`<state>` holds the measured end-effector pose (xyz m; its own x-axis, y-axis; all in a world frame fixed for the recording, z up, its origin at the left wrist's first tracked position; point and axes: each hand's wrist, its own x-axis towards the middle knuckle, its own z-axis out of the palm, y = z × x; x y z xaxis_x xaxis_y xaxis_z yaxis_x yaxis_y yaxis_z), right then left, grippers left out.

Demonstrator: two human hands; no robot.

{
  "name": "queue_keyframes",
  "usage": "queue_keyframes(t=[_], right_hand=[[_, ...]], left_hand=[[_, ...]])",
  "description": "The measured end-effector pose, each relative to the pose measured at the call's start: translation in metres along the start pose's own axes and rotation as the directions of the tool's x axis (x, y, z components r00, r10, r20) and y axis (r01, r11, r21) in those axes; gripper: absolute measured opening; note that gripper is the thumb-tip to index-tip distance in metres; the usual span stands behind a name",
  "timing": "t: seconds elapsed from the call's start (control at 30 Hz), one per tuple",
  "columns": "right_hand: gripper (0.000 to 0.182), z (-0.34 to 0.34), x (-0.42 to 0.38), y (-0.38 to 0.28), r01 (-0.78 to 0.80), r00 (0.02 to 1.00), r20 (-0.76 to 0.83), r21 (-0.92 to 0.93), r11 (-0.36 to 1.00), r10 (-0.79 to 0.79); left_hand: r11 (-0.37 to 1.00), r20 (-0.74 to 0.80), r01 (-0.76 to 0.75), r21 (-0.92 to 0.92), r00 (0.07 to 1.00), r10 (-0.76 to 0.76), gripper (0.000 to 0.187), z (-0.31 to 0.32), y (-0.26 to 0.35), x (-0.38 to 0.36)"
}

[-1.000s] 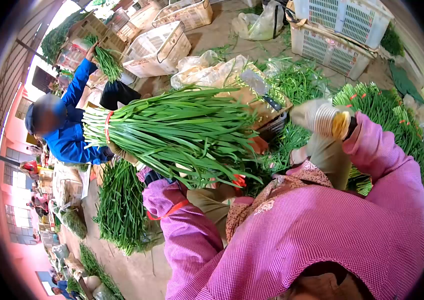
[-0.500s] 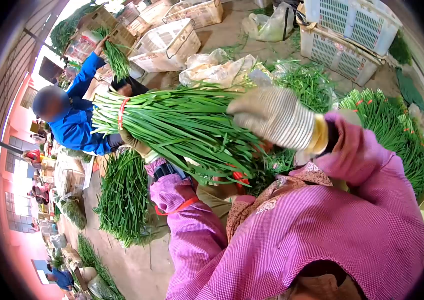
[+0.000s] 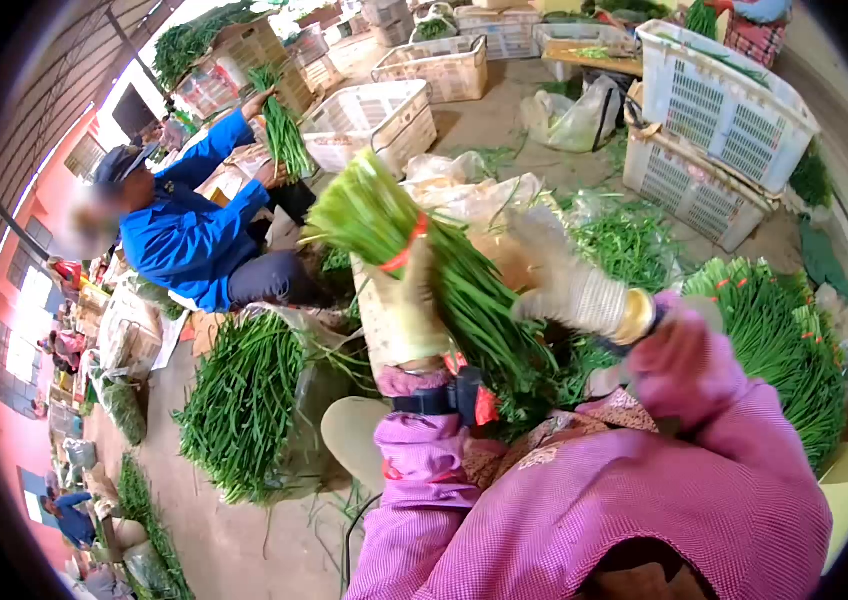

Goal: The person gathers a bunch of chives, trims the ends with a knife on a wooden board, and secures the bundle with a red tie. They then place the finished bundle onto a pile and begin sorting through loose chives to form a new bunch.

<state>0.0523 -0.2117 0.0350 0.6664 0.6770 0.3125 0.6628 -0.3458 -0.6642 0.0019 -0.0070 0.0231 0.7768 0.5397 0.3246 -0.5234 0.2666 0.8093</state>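
A thick bundle of long green leafy stems [image 3: 474,290], tied near its pale cut end with a red band [image 3: 406,243], tilts across the middle. My left hand [image 3: 422,305], in a pale glove, is wrapped round the bundle just below the band. To the right of the leaves is my right hand [image 3: 569,285], in a striped glove and smeared by motion; its fingers are too blurred to read. A pile of green stems [image 3: 244,400] lies at the lower left, and banded bundles [image 3: 769,350] stand at the right.
At the left a co-worker in blue [image 3: 179,235] holds a smaller green bunch [image 3: 284,130]. Stacked white crates [image 3: 699,190] stand at the upper right, open crates [image 3: 369,125] behind. Loose greens [image 3: 629,240] lie on plastic beyond my right hand.
The bundle has swung from lying sideways to a steeper tilt and shifted right, with my left hand. My right hand has moved slightly lower. The view has shifted, showing more of the co-worker.
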Motion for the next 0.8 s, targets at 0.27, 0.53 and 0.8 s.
queue_keyframes(t=[0.27,0.53,0.8], right_hand=[[0.075,0.041,-0.007,0.080,-0.043,0.997,0.008,0.875,0.482,0.076],[0.060,0.051,-0.054,0.122,-0.083,0.961,0.114,0.988,-0.128,0.251],[0.065,0.041,-0.063,0.114,-0.080,0.957,0.106,0.991,-0.106,0.270]], left_hand=[[0.776,0.372,-0.224,0.590,0.928,-0.016,0.099,0.055,-0.027,-0.048],[0.391,0.524,-0.490,0.779,0.851,0.021,0.101,0.037,0.001,-0.017],[0.826,0.506,0.342,0.448,0.664,-0.550,0.094,0.029,-0.061,-0.039]])
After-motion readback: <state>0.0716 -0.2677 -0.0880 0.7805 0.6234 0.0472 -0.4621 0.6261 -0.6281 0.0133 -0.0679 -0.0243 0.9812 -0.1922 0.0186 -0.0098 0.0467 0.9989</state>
